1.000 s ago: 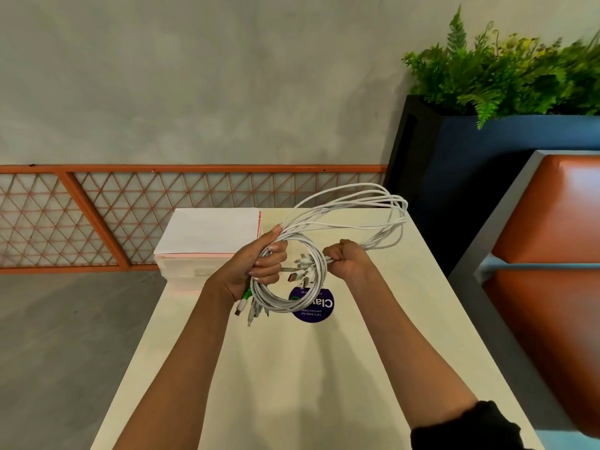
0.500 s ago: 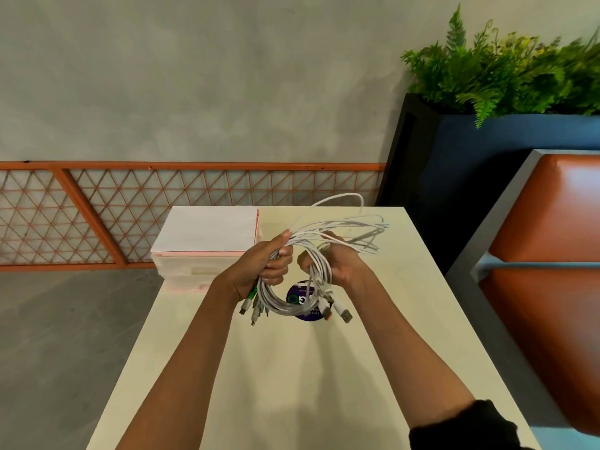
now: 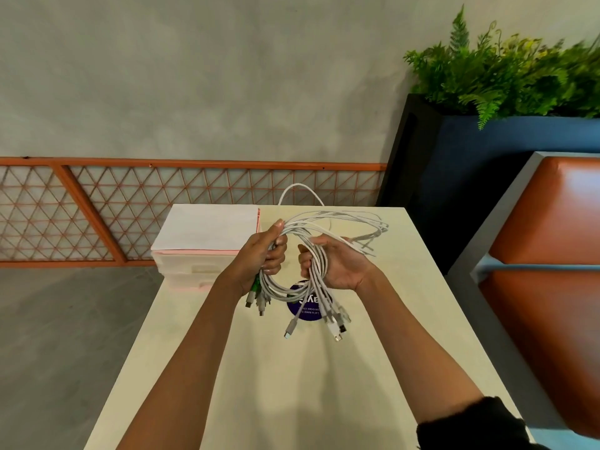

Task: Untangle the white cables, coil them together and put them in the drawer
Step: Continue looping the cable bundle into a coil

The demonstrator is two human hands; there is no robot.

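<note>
Head: cables [image 3: 319,232] gripped btwn both hands.

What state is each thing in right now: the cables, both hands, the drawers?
white cables, loosely coiled, held above the table in both hands, plug ends dangling, not yet in a drawer.
left hand, grips one side of the coil.
right hand, fingers curled round the other side.
drawer unit, on the table's far left corner, drawers look shut.
purple sticker, flat on the table, partly hidden by cables.
</note>
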